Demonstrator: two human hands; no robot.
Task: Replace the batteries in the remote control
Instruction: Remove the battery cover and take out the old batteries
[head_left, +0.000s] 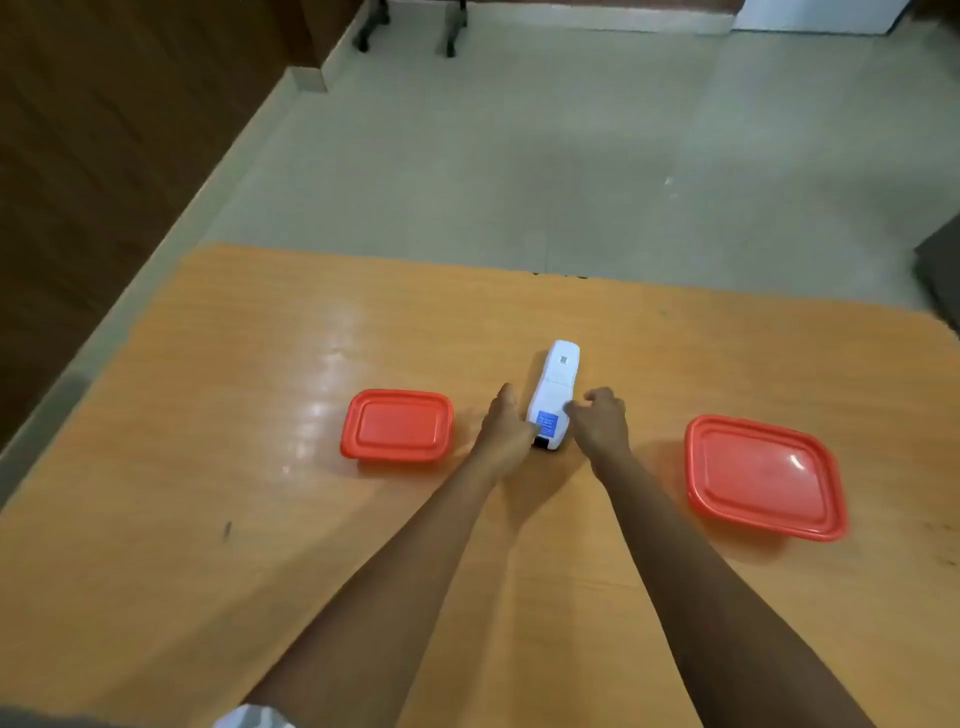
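A white remote control (555, 389) lies back-side up in the middle of the orange wooden table (208, 467), a blue sticker near its close end. My left hand (506, 431) rests against the remote's near left edge, thumb pressed to its side by the sticker. On the other side, my right hand (600, 421) has its thumb tip at the near right edge and its fingers loosely curled above the table. The remote stays flat on the table between both hands. No batteries are visible.
A small container with a red lid (397, 426) sits left of my hands, and a larger container with a red lid (763, 475) sits to the right. Beyond the table's far edge is a pale floor with chair legs (452, 26).
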